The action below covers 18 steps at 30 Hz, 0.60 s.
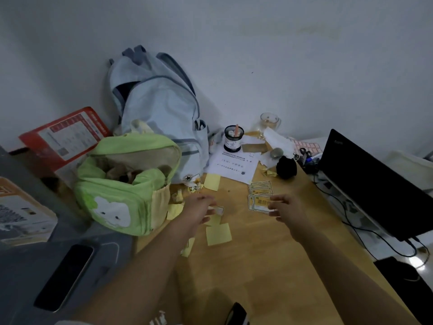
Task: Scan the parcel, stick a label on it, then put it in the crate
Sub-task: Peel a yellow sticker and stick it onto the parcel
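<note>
Phone [64, 276] idle; left hand [199, 207] pinches a label [219, 210], right hand [284, 205] loose over stack [259, 199]. Peeling next, I reckon.

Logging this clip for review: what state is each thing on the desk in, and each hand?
Green bag: unzipped, top open.
Blue backpack: upright against the wall, partly unzipped.
Laptop: lid open, screen dark.
Glass mug: upright.
Labels: loose, overlapping.
Left hand: fingers pinching a small label.
Right hand: touching the labels.
</note>
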### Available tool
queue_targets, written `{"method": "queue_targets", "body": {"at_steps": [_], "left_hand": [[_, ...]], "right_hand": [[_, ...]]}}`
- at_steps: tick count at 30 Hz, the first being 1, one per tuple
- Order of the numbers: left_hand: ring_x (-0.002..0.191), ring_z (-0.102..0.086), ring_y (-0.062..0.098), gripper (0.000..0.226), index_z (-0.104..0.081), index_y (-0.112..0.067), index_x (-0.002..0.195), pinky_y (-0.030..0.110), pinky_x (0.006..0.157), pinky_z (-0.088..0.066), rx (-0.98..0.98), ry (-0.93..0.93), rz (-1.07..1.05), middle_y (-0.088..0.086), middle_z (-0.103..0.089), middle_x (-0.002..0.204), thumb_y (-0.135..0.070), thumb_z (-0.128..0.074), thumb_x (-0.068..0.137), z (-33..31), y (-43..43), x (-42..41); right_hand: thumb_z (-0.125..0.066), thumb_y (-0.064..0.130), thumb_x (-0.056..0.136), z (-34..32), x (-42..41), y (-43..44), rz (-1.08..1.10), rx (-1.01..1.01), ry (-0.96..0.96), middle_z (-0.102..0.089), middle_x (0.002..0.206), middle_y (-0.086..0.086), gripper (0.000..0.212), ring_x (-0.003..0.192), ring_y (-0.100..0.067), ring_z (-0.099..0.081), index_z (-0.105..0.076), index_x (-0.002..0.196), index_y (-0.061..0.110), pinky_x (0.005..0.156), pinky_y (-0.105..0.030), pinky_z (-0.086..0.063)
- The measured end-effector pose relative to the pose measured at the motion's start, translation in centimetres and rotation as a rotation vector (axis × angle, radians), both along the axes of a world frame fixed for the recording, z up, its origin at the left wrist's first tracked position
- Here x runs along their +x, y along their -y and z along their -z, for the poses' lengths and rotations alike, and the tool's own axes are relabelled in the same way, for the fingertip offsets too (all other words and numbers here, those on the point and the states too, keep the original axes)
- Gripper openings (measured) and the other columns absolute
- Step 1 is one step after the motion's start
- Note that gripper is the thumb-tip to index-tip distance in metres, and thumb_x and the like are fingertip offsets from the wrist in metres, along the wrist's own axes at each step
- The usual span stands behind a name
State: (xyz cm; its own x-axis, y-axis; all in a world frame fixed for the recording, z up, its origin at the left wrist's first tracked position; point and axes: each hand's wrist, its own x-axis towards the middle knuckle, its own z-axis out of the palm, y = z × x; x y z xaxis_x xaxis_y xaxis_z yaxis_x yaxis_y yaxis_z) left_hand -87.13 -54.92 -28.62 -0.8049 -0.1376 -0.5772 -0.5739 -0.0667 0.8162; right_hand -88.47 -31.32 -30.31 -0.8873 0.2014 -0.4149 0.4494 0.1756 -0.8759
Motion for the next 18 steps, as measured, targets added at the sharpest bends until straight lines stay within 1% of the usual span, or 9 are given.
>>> {"method": "queue_targets", "body": {"at_steps": [2, 6, 8, 9, 11, 12, 14, 16, 18], "left_hand": [[0.067, -0.06, 0.013, 0.015, -0.063, -0.015, 0.103, 0.024, 0.059, -0.044, 0.006, 0.022, 0.017, 0.0, -0.068, 0.088, -0.011, -0.058, 0.09, 0.8, -1.6, -1.5], [0.067, -0.059, 0.014, 0.02, -0.063, -0.012, 0.11, 0.024, 0.057, -0.044, 0.012, 0.087, 0.046, 0.003, -0.066, 0.094, -0.013, -0.058, 0.09, 2.9, -4.0, -3.7], [0.067, -0.059, 0.013, 0.019, -0.064, -0.013, 0.109, 0.024, 0.058, -0.044, 0.014, 0.126, 0.036, 0.001, -0.067, 0.093, -0.014, -0.058, 0.091, 4.2, -4.5, -4.4], [0.067, -0.059, 0.013, 0.018, -0.064, -0.013, 0.108, 0.024, 0.06, -0.045, 0.007, 0.145, 0.029, 0.0, -0.067, 0.092, -0.014, -0.058, 0.091, 4.8, -4.6, -4.8], [0.068, -0.06, 0.014, 0.019, -0.066, -0.012, 0.108, 0.025, 0.061, -0.045, -0.007, 0.18, 0.01, 0.003, -0.069, 0.096, -0.015, -0.058, 0.091, 6.1, -4.6, -5.2], [0.068, -0.061, 0.014, 0.02, -0.066, -0.011, 0.108, 0.025, 0.061, -0.045, -0.009, 0.19, 0.004, 0.006, -0.07, 0.101, -0.016, -0.057, 0.091, 6.6, -4.5, -5.4], [0.069, -0.061, 0.015, 0.021, -0.066, -0.009, 0.109, 0.024, 0.06, -0.044, -0.012, 0.205, -0.001, 0.009, -0.071, 0.106, -0.017, -0.058, 0.091, 7.5, -4.2, -5.6], [0.068, -0.061, 0.015, 0.015, -0.067, -0.011, 0.102, 0.024, 0.059, -0.044, -0.011, 0.217, -0.01, 0.005, -0.071, 0.099, -0.018, -0.059, 0.091, 8.1, -3.9, -5.7], [0.067, -0.06, 0.015, 0.008, -0.066, -0.015, 0.094, 0.025, 0.06, -0.043, -0.01, 0.231, -0.022, 0.002, -0.069, 0.094, -0.016, -0.058, 0.092, 8.6, -3.5, -5.9]], "right_hand": [[-0.057, 0.002, 0.084, 1.5, -1.7, -0.8, 0.002, 0.02, 0.028, -0.065, 0.096, -0.012, 0.018, 0.071, -0.02, -0.059, -0.064, 0.098, 0.01, 0.062, -0.029, -0.043], [-0.054, 0.0, 0.086, 5.0, -4.8, -2.5, 0.014, 0.081, 0.093, -0.057, 0.084, -0.006, 0.022, 0.074, -0.016, -0.049, -0.065, 0.105, 0.004, 0.066, -0.028, -0.04], [-0.056, 0.003, 0.085, 7.0, -6.1, -3.3, 0.005, 0.131, 0.173, -0.057, 0.095, -0.008, 0.026, 0.084, -0.021, -0.05, -0.064, 0.109, 0.005, 0.073, -0.031, -0.04], [-0.057, 0.005, 0.084, 7.8, -6.6, -3.5, -0.01, 0.154, 0.209, -0.057, 0.1, -0.01, 0.029, 0.087, -0.023, -0.051, -0.063, 0.112, 0.006, 0.072, -0.031, -0.04], [-0.06, 0.007, 0.081, 9.2, -7.7, -3.5, -0.054, 0.207, 0.249, -0.058, 0.106, -0.013, 0.041, 0.083, -0.024, -0.053, -0.06, 0.122, 0.009, 0.061, -0.027, -0.039], [-0.061, 0.007, 0.081, 9.8, -8.2, -3.5, -0.084, 0.248, 0.249, -0.06, 0.11, -0.015, 0.048, 0.081, -0.024, -0.055, -0.056, 0.128, 0.012, 0.058, -0.026, -0.04], [-0.059, 0.006, 0.08, 10.9, -9.1, -3.4, -0.163, 0.367, 0.196, -0.064, 0.117, -0.015, 0.055, 0.088, -0.028, -0.061, -0.05, 0.133, 0.016, 0.064, -0.027, -0.044], [-0.057, 0.006, 0.078, 12.0, -9.8, -3.5, -0.253, 0.514, 0.136, -0.067, 0.112, -0.013, 0.055, 0.091, -0.029, -0.061, -0.052, 0.131, 0.019, 0.067, -0.028, -0.045], [-0.057, 0.011, 0.077, 13.0, -10.2, -3.6, -0.276, 0.657, 0.139, -0.067, 0.106, -0.013, 0.051, 0.09, -0.03, -0.063, -0.057, 0.127, 0.021, 0.064, -0.029, -0.045]]}}
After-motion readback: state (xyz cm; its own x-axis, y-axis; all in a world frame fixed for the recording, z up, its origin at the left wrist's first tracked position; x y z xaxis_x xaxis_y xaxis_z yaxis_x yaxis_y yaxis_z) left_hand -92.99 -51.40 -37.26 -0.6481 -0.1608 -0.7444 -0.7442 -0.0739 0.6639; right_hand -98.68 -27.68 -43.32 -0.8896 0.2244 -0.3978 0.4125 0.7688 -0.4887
